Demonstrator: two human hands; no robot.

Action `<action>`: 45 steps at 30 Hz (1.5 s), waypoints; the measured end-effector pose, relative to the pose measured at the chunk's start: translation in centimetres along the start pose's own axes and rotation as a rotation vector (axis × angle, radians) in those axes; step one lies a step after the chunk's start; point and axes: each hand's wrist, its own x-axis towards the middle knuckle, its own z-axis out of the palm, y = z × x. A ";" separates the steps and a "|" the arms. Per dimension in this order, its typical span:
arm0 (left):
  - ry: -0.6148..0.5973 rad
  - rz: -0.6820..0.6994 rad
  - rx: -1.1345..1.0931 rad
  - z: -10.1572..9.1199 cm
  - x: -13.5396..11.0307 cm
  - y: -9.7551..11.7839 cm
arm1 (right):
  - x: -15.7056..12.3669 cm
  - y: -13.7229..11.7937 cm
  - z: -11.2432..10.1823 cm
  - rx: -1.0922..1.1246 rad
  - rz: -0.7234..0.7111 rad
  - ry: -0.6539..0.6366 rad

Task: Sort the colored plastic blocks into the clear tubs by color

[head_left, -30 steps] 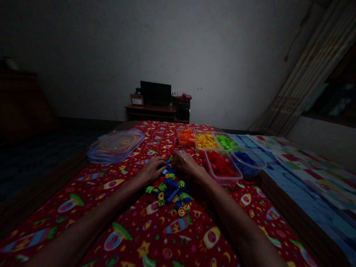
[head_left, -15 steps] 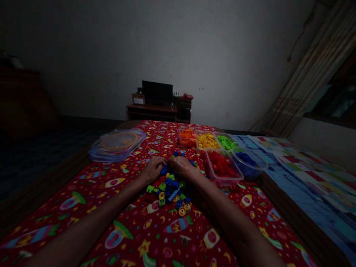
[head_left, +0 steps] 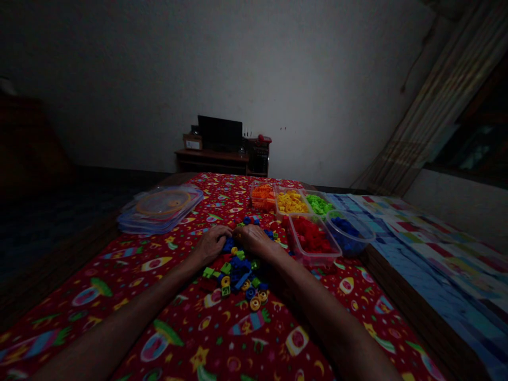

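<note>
Fig. My left hand [head_left: 210, 244] and right hand [head_left: 254, 239] lie palm-down, fingers curled, on the far end of the mixed block pile [head_left: 238, 272] at mid-tabletop [head_left: 238, 338]. I cannot tell whether either grips a block. Colour-sorted tubs [head_left: 313, 258] stand just beside the pile, toward the right edge.

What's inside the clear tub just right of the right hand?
Red bricks fill the clear tub; its floor is hidden beneath them. The right hand rests beside it on the loose pile.

A loose heap of small plastic building blocks [head_left: 237, 270], mostly blue with green, yellow, orange and red pieces mixed in, lies jumbled about midway between the left and right edges of the tabletop [head_left: 159, 296].
</note>
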 end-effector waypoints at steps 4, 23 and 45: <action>-0.017 0.008 -0.005 0.0 0.0 0.0 | 0.0 0.3 0.0 0.065 -0.022 0.032; 0.062 -0.100 -0.087 0.0 -0.3 0.8 | -0.6 11.3 -8.4 -0.119 0.383 0.255; 0.173 -0.105 0.018 0.1 -0.1 0.1 | 0.5 3.2 -2.3 -0.305 0.139 -0.149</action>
